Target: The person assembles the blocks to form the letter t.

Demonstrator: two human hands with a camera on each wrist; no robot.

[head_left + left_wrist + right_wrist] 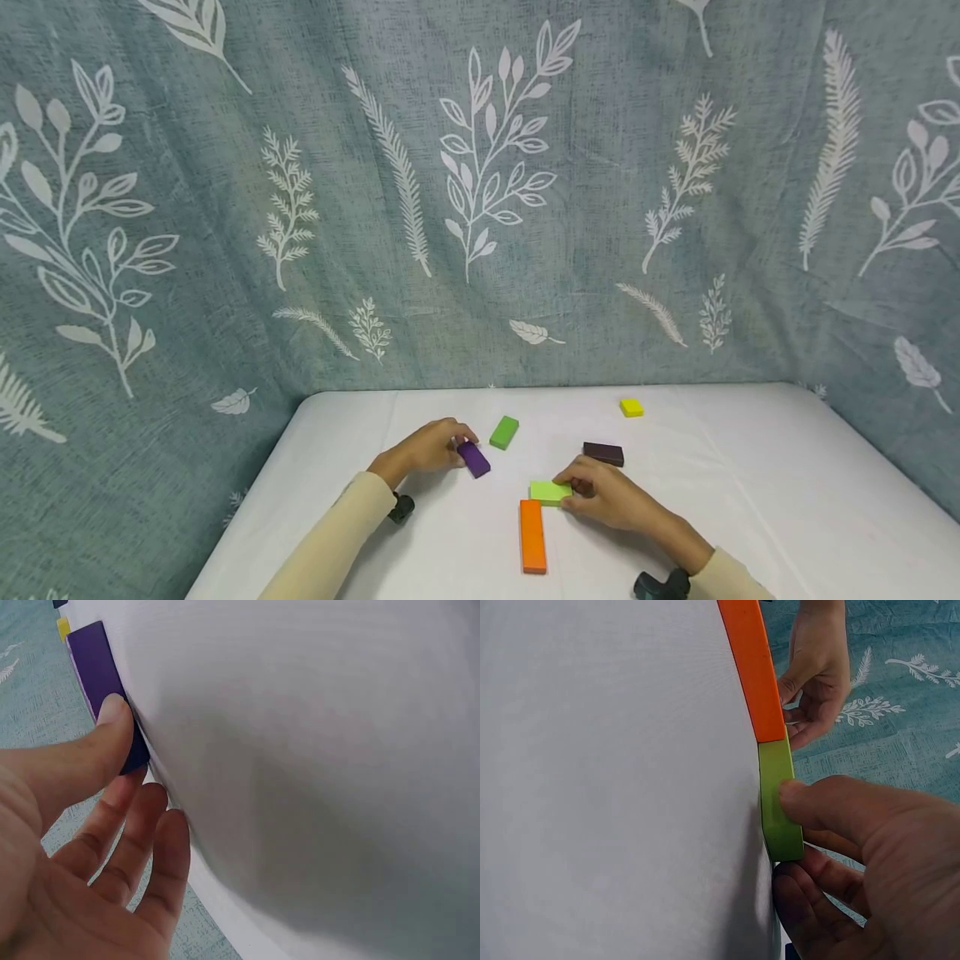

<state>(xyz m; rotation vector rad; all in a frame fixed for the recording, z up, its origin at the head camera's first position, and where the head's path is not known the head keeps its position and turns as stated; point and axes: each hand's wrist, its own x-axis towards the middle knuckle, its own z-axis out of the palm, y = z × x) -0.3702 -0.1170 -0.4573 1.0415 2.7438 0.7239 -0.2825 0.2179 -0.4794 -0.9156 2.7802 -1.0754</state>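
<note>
Purple block [474, 460] pinched btwn thumb & index of L hand [431, 446], other fingers loosely bent, slightly apart; can't tell if it's resting on the white surface [450, 550] or lifted. R hand [611, 496] clamps the right end of a lime-green block [546, 493], thumb opp. fingers; block's near edge meets the far end of an orange block [533, 537]. Green block [504, 432] near L hand, dark brown block [603, 453] just beyond R. Yellow block [632, 407] farther back, partly hidden in L-wrist view. Both sleeves [337, 533] cut off by bottom edge, head view.
</note>
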